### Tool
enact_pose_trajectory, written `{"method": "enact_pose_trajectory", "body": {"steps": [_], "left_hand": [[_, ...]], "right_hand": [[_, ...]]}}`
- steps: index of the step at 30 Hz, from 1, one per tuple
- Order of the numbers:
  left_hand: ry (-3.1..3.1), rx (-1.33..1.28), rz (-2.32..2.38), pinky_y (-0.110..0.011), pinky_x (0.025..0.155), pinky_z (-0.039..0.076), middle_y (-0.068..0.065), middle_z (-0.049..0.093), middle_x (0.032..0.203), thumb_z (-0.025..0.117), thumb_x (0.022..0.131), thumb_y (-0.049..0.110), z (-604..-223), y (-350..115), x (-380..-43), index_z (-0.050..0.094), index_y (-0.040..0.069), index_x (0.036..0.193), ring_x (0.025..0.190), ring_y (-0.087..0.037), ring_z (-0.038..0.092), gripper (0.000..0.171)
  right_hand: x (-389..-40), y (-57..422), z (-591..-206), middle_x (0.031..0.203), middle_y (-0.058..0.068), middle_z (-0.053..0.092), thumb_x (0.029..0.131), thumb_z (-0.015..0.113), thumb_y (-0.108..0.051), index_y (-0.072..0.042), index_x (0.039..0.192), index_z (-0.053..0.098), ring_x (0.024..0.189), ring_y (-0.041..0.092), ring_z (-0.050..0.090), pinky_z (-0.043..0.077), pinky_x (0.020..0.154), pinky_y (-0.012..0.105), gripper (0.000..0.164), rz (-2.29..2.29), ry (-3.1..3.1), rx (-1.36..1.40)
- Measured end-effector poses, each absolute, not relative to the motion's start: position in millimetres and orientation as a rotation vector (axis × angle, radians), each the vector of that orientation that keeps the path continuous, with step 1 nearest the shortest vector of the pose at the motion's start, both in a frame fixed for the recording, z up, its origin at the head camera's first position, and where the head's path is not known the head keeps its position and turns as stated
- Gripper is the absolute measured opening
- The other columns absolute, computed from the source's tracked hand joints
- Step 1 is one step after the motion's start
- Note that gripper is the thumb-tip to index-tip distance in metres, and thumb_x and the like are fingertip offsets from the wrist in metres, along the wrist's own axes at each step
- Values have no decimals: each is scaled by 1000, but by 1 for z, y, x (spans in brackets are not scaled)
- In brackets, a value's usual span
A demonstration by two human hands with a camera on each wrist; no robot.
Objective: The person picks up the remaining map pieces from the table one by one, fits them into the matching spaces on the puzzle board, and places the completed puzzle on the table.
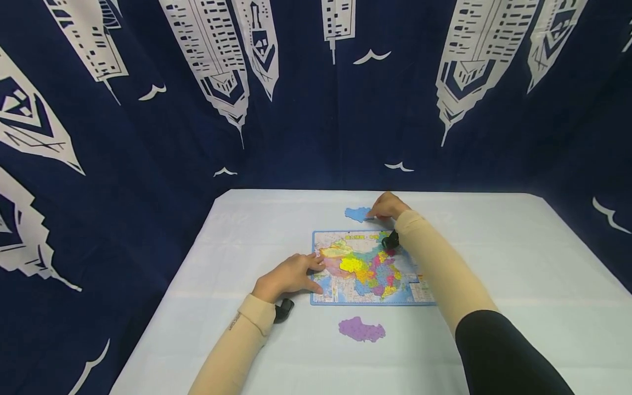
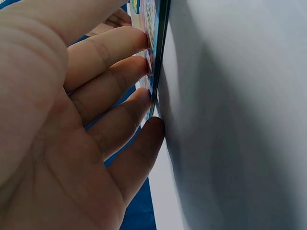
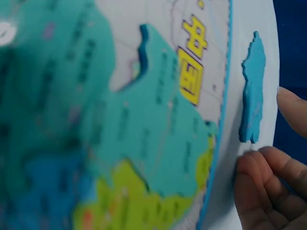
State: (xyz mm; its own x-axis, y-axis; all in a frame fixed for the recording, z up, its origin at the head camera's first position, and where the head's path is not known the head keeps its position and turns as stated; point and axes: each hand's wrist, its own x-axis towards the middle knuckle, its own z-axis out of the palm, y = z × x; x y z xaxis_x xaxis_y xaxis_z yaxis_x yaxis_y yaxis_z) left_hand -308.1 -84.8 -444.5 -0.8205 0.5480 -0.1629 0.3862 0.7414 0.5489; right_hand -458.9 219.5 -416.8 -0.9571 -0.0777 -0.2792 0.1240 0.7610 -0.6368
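A map puzzle board [image 1: 336, 296] with a blue border and coloured regions lies flat on the white table. My left hand [image 1: 294, 274] rests at the board's left edge, fingertips touching it, as the left wrist view also shows. Beyond the board's far edge lies a flat blue puzzle piece [image 1: 356, 214], seen with its jagged outline [image 3: 254, 91] in the right wrist view. My right hand [image 1: 389, 206] is at the right end of this piece, with thumb and fingers apart and nothing visibly pinched. My right forearm hides the board's right part.
A purple puzzle piece [image 1: 362, 329] lies on the table [image 1: 518, 252] on the near side of the board. A dark blue curtain [image 1: 316, 126] with white building shapes hangs behind the table and along its sides.
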Motion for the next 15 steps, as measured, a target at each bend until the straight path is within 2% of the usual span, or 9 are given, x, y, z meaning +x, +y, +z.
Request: {"method": "enact_pose_trajectory", "body": {"steps": [2,4,8,10,15], "left_hand": [[2629,737,726,-45,124,30,0,48,153,88,75,29,-445,-85,-308,65,8,132,151,-24,33,65],[2628,745,724,-45,124,29,1,48,153,88,75,29,-447,-85,-309,65,8,132,151,-23,33,65],[2631,736,712,-45,123,30,2,48,153,88,75,29,-449,-85,-308,65,9,132,151,-22,33,65],[2632,736,707,-45,123,30,2,49,152,88,75,29,-449,-85,-308,65,9,132,151,-22,33,65],[2641,737,706,-45,123,30,1,49,152,88,75,29,-447,-86,-308,65,9,132,151,-22,33,65]], "right_hand": [[-461,217,-419,65,-2,56,86,77,-21,5,96,69,72,16,49,45,70,28,29,-979,2681,66],[-462,215,-423,74,2,59,86,77,-24,4,97,68,78,19,50,46,75,31,31,-942,2700,100],[-461,212,-426,112,16,64,87,76,-28,6,118,63,98,25,55,51,95,40,48,-886,2719,131],[-461,210,-427,123,20,62,87,76,-30,7,123,61,103,27,56,50,102,42,54,-873,2720,138],[-461,205,-427,128,23,59,86,77,-29,8,126,58,106,28,55,50,103,44,58,-876,2733,129]]}}
